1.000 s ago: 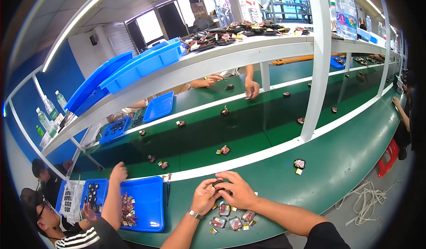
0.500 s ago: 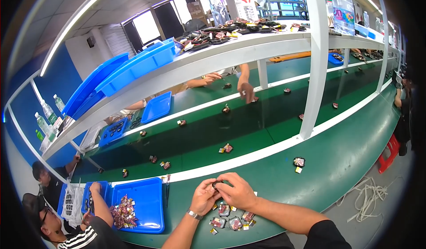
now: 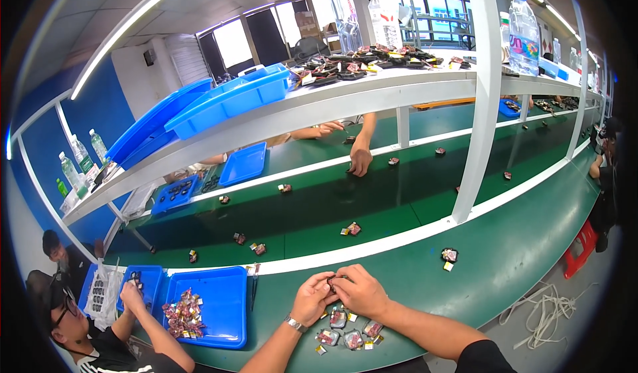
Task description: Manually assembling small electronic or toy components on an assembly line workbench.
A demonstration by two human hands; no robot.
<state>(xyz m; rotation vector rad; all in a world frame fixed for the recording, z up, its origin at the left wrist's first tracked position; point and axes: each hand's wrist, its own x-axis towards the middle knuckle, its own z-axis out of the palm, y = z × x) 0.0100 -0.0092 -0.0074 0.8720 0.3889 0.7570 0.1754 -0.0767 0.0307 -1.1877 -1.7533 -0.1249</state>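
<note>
At the near edge of the green tabletop (image 3: 531,267), the left hand (image 3: 311,298) and the right hand (image 3: 359,290) meet, fingertips together. Both are pinched on one small dark part (image 3: 336,279) held just above the tabletop. The grip of each hand is closed on it from its own side, and the fingers hide most of it.

The part looks light and hard, so it should lift with no effort. It is tiny and could slip or drop, and any thin bits on it might bend. I think the best hold is by its outer edges, with the fingertips.

Just below the hands lie more parts (image 3: 345,330), pink and dark, side by side on the tabletop. One more part (image 3: 449,256) sits to the right, well apart.

To the left is a blue tray (image 3: 229,300) with a heap of parts in it. A co-worker (image 3: 100,333) sits there, with a hand (image 3: 131,294) near a second tray.

Farther off, a darker green belt (image 3: 332,203) runs left to right and carries a few parts, spread out. Another person's hand (image 3: 360,160) reaches down to it from the far side.

Above is a long white shelf (image 3: 345,100) with blue bins (image 3: 226,97) and water bottles (image 3: 524,24). White cords (image 3: 541,306) lie on the floor at right. Windows are at the far end of the room.
</note>
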